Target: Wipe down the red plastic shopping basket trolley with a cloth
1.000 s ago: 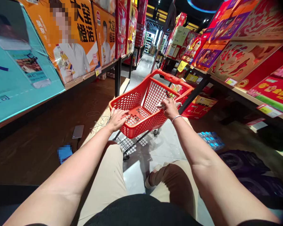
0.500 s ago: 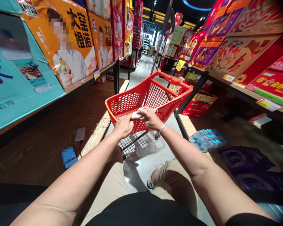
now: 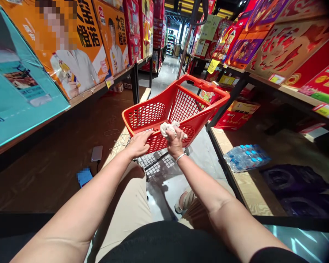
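Note:
A red plastic shopping cart [image 3: 150, 115] with latticed sides stands in the aisle before me. My left hand [image 3: 139, 144] is closed over the near rim of its basket, at the left. Bunched in my right hand [image 3: 175, 142] is a whitish cloth [image 3: 168, 129], pressed against the near side of the basket a little right of my left hand. A light band circles my right wrist.
Shelves with boxes line both sides, an orange box [image 3: 82, 69] at left. A phone-like device [image 3: 97, 153] and a blue item [image 3: 84, 177] lie on the lower left shelf. Bottled water [image 3: 246, 157] sits low at right. A pole [image 3: 184, 51] rises behind the cart.
My right hand with the cloth has moved away from my left hand, slightly right and down along the basket's near side. My left hand has shifted slightly left on the rim.

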A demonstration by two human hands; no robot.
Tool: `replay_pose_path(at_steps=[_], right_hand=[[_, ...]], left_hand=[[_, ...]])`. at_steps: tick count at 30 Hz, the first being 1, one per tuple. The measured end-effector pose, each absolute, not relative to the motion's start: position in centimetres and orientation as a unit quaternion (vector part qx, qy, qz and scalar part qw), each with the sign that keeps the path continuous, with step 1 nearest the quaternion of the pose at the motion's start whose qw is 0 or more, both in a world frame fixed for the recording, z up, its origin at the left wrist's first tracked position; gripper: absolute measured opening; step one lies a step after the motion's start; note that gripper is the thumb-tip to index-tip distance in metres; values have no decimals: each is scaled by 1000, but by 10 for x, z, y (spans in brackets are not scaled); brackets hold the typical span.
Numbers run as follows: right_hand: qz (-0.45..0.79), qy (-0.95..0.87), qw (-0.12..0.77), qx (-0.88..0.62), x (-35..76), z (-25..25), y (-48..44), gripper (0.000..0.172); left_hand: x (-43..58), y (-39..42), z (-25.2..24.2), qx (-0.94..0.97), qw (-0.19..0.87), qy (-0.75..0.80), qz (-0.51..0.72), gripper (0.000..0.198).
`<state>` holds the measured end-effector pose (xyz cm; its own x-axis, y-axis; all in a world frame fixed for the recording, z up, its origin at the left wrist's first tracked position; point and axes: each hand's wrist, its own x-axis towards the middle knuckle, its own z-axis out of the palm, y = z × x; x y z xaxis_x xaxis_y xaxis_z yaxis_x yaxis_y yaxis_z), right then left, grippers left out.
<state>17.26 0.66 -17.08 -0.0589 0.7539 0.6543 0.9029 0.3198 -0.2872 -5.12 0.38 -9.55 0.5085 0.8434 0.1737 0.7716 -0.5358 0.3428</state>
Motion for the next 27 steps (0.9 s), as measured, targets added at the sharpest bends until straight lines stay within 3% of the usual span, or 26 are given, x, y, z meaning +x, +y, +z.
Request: replay_pose_path(at_steps=[3,6,14,17,21,24,27], right_hand=[[-100,-790,350,-493,162,-225,-13,34],[-99,-823,340,-445,169,-247,-23,30],[-144,-732,451,-489,180,-158,12,34],[-82,-764,372,-521,162,-166,4,34],[-2,-830,250,-499,159,-215,-24,34],[10,-842,222,-492,182,-225,-30,35],[-20,-808,265,-526,209,-192,-16,33]], left_hand=[[-50,0,-95,860,105,474,159,73],[-50,-2,-95,861,106,471,162,74],[-54,3,-100,870,133,439,181,75],[-53,3,-103,870,136,433,192,77],[-56,4,-104,864,126,449,188,74],[-60,6,-103,862,117,455,188,73],[-61,8,-99,861,114,459,186,71]])
